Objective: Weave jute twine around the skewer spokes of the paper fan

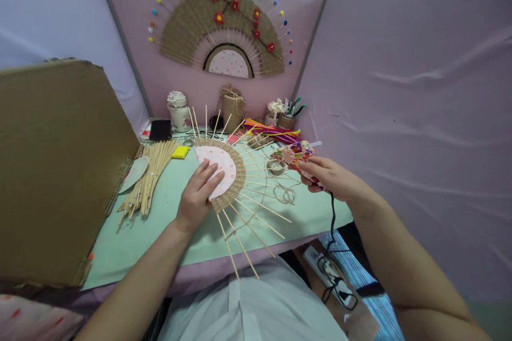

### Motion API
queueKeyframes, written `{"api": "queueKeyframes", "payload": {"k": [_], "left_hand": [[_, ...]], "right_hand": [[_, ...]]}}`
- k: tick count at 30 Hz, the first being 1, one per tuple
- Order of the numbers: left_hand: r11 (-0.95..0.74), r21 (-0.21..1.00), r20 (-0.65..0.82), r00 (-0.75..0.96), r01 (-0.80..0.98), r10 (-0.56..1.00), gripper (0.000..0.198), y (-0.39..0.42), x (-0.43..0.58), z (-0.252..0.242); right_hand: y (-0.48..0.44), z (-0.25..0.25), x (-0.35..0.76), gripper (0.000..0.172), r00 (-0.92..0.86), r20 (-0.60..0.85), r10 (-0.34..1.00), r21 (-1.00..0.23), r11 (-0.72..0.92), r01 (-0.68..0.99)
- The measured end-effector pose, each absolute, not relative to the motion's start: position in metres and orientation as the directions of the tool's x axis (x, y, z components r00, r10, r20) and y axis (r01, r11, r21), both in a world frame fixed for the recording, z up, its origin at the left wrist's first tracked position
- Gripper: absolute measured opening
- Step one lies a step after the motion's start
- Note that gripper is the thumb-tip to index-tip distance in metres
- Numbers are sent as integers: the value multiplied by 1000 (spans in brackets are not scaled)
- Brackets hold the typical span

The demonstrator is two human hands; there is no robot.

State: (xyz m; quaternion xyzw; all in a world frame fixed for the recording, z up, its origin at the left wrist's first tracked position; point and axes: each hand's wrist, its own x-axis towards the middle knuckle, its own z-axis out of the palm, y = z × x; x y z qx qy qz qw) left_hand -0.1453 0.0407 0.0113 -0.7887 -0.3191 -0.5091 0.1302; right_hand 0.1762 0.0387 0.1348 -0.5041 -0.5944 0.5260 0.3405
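Note:
My left hand [197, 197] grips a half-round fan [239, 170] at its base, fingers spread over the white dotted centre and the rest of the hand behind it. Woven twine bands that centre, and thin wooden sticks radiate outward from the band. In my right hand [326, 173] is a glue gun [294, 154] covered in flowered fabric, with a clear glue stick poking out and a black cord hanging below. The gun is to the right of the fan, near the stick ends. Loose twine [284, 193] lies on the table behind the sticks.
A bundle of sticks [150, 176] and a yellow packet [181, 152] lie at the left, beside a cardboard panel [48, 170]. Along the back stand a white jar [178, 112], a twine spool [232, 109] and a pen cup [287, 121]. A finished fan [180, 24] hangs on the wall. A power strip [328, 274] is below.

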Motion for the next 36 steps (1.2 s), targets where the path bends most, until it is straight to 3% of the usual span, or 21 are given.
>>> {"api": "queueKeyframes", "payload": {"k": [8,14,36], "left_hand": [[-756,124,882,277,643,381,57,41,-147,8],[-754,136,875,279,643,396,57,41,-148,7],[-752,147,890,246,643,384,54,41,-148,10]], "right_hand": [[64,157,162,46,-317,-257,913,-818,-32,574],[73,168,153,56,-288,-308,907,-685,-2,728],[77,176,151,59,-313,-287,905,-599,86,796]]}}
